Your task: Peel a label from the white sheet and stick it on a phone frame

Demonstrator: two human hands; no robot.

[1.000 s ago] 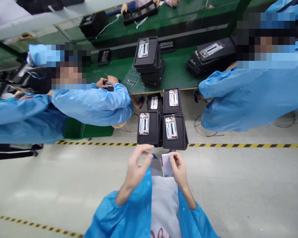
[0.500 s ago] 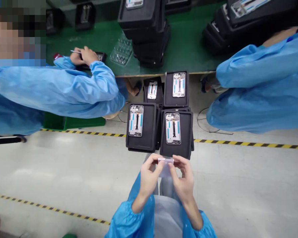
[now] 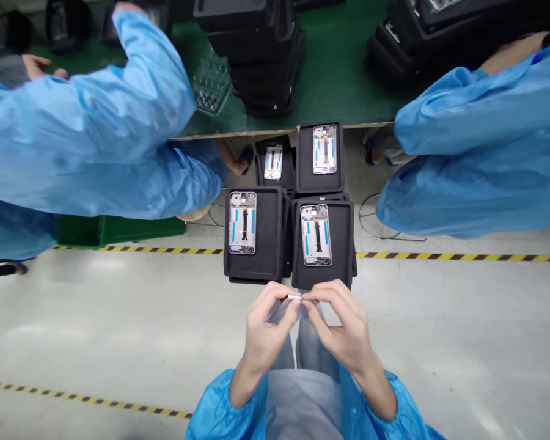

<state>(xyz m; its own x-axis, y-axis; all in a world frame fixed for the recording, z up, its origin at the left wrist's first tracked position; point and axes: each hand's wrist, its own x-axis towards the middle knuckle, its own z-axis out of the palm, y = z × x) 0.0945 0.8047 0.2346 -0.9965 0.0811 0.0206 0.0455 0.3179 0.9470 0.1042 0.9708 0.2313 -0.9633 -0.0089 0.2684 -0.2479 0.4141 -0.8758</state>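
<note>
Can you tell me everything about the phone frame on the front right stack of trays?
The phone frame is a flat, rounded rectangle that looks like silvery metal. Bright blue strips run along both sides, a dark ribbon-like strip lies down the middle, and small dark parts crowd its near end. It lies flat, turned slightly, toward the left of the stack's top black tray. Only the tray seems to touch it. Its underside is hidden.

A clear plastic tray [image 3: 212, 84] lies on the green table [image 3: 334, 85], and a green bin [image 3: 142, 228] sits near striped floor tape [image 3: 440, 256].
</note>
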